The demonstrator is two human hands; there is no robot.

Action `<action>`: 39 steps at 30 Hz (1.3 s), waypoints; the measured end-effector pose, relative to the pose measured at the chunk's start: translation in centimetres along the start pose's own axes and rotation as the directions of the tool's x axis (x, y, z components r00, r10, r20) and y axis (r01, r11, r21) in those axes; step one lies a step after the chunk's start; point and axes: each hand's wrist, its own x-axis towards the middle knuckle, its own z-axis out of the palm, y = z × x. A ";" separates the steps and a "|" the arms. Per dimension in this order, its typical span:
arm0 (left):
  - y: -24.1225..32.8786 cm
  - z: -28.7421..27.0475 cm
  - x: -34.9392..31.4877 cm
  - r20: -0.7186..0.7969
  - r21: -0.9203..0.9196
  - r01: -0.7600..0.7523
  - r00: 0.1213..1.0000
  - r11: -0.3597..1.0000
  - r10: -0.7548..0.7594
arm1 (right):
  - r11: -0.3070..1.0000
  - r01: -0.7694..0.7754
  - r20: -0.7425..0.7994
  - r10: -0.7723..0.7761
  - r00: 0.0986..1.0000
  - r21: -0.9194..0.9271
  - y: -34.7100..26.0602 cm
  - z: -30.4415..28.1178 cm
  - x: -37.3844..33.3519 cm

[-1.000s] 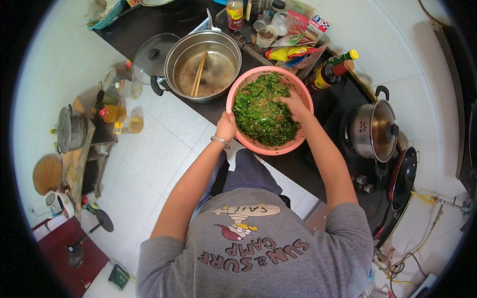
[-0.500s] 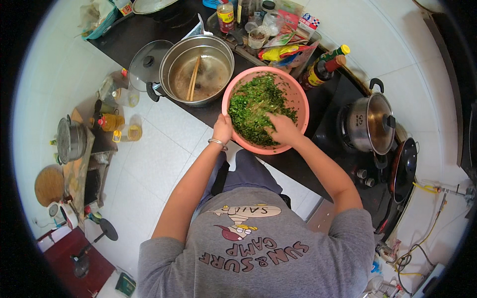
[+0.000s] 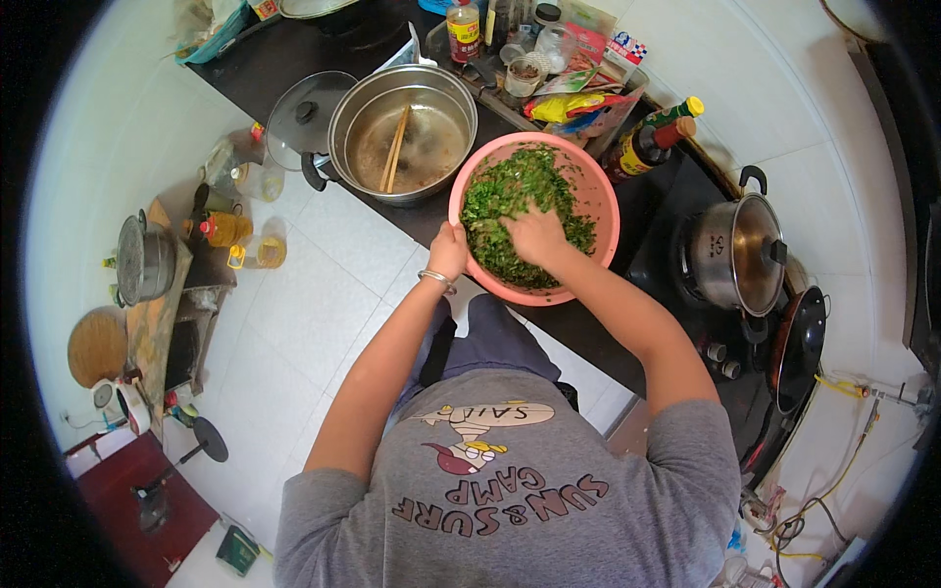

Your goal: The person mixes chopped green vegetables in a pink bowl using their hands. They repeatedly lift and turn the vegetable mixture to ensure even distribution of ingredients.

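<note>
A pink basin [image 3: 610, 227] at the counter's front edge holds a heap of finely chopped green leaves [image 3: 495, 191], with bits stuck to its inner wall. My left hand [image 3: 448, 251], with a bangle at the wrist, grips the basin's near left rim. My right hand [image 3: 535, 235] is inside the basin, its fingers spread and pushed into the greens; the fingertips are partly hidden among the leaves. Just left of the basin, a steel pot [image 3: 338, 122] contains cloudy liquid, and a pair of wooden chopsticks [image 3: 395, 152] leans in it.
A glass lid [image 3: 294, 122] lies left of the pot. Sauce bottles [image 3: 642, 152], jars and packets crowd the counter's back. On the right, a lidded steel pot [image 3: 720, 255] stands on the stove near a dark frying pan [image 3: 799, 348]. Oil bottles [image 3: 225, 228] stand at the left.
My right hand has swept left and farther into the greens, shifting the heap. The left hand keeps its hold on the rim. The whole view has shifted slightly.
</note>
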 end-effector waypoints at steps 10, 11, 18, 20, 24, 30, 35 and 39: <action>0.5 0.5 -0.3 -0.052 0.080 -0.030 0.998 0.996 0.034 | 0.781 -0.024 -0.034 0.058 0.998 0.624 6.9 -4.6 -1.7; 0.3 0.5 -0.3 -0.052 0.083 -0.031 0.998 0.996 0.035 | 0.723 -0.170 0.100 0.138 0.985 0.670 7.0 -6.2 -2.4; 0.0 0.9 0.3 -0.032 0.069 -0.046 0.998 0.997 0.048 | 0.761 -0.415 0.283 0.309 0.908 0.499 11.4 5.9 -0.6; 0.1 0.9 -0.2 -0.051 0.047 -0.029 0.998 0.998 0.032 | 0.777 -0.438 0.370 0.283 0.885 0.452 9.9 4.3 -0.9; 0.1 1.2 -0.2 -0.070 0.073 -0.009 0.997 0.997 0.014 | -0.100 -0.667 0.649 0.377 0.661 0.738 6.5 2.4 -2.4; -0.8 0.9 0.3 0.021 0.055 -0.045 0.999 0.997 0.044 | -0.685 -0.299 0.702 0.436 0.563 0.665 5.3 5.2 -2.5; 0.9 -0.1 -0.5 0.088 -0.107 0.070 0.994 0.992 -0.061 | -0.652 -0.234 0.617 0.453 0.643 0.721 4.1 -0.1 -4.1; 1.5 -0.3 -0.8 0.076 -0.090 0.053 0.996 0.995 -0.046 | -0.600 -0.199 0.534 0.453 0.714 0.775 4.3 -2.0 -4.1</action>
